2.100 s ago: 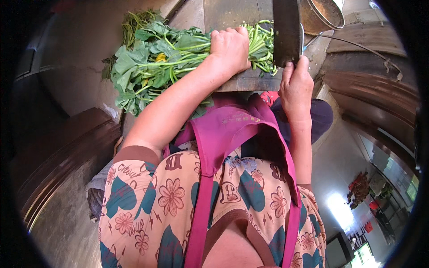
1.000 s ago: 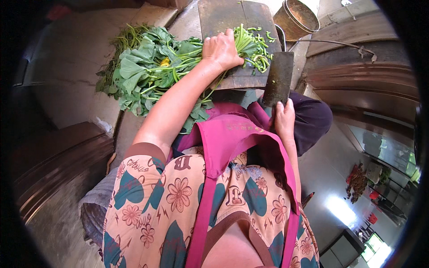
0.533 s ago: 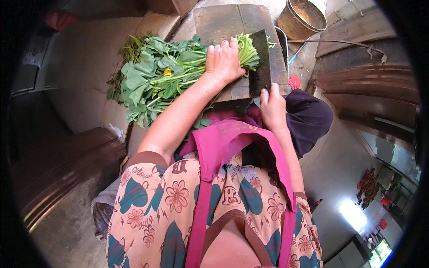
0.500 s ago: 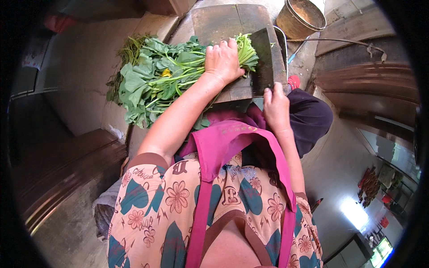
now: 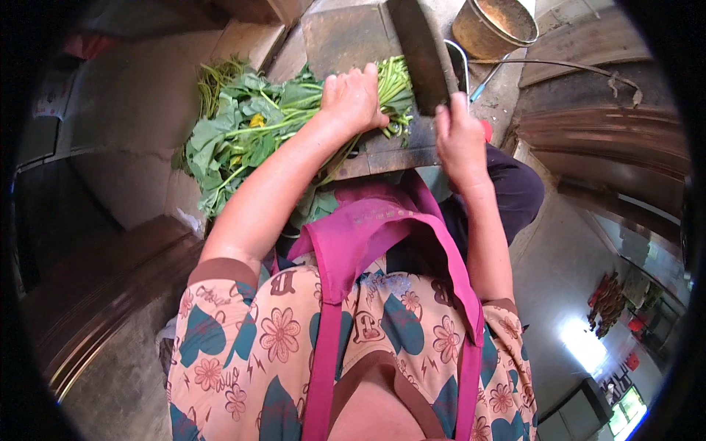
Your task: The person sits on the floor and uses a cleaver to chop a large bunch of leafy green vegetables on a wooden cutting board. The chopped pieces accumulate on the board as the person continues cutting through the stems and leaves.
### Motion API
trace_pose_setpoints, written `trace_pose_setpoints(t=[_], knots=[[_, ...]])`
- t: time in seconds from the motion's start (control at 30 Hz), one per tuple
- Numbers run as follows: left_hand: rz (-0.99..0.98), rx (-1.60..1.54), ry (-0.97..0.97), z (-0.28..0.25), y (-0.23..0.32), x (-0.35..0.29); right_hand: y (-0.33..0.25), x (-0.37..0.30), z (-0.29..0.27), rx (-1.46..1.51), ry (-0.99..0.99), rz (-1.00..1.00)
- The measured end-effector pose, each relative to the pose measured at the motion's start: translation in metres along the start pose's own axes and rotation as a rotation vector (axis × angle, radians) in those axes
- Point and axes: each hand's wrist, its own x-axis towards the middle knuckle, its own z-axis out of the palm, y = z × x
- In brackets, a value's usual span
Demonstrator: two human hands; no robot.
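Note:
My left hand [image 5: 354, 98] presses down on a bundle of green leafy stems [image 5: 257, 128] lying across a dark wooden chopping board [image 5: 346, 40]. The leaves hang off the board's left side and the cut stem ends [image 5: 396, 81] point right. My right hand [image 5: 460, 140] grips the handle of a broad dark cleaver [image 5: 421, 48], whose blade stands just right of the stem ends. Small cut green pieces lie by the blade.
A round metal bucket [image 5: 494, 26] stands at the back right with a thin hose beside it. Concrete floor lies to the left. Wooden boards run along the right. A pink apron strap and floral shirt fill the lower view.
The cleaver has come up from the stems and stands raised at the stem ends. My left hand has stayed on the bundle, and the view has shifted slightly.

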Motion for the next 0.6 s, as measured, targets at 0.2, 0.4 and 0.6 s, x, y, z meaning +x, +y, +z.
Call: trace_pose_setpoints(t=[0.2, 0.4, 0.6], knots=[[0.022, -0.010, 0.049, 0.004, -0.002, 0.000, 0.005, 0.031, 0.006, -0.171, 0.055, 0.092], [-0.021, -0.016, 0.018, 0.005, 0.002, 0.005, 0.022, 0.044, 0.031, -0.216, -0.195, 0.158], [0.041, 0.103, 0.195, 0.011, 0.001, 0.008, 0.025, 0.050, 0.000, -0.138, -0.203, 0.192]])
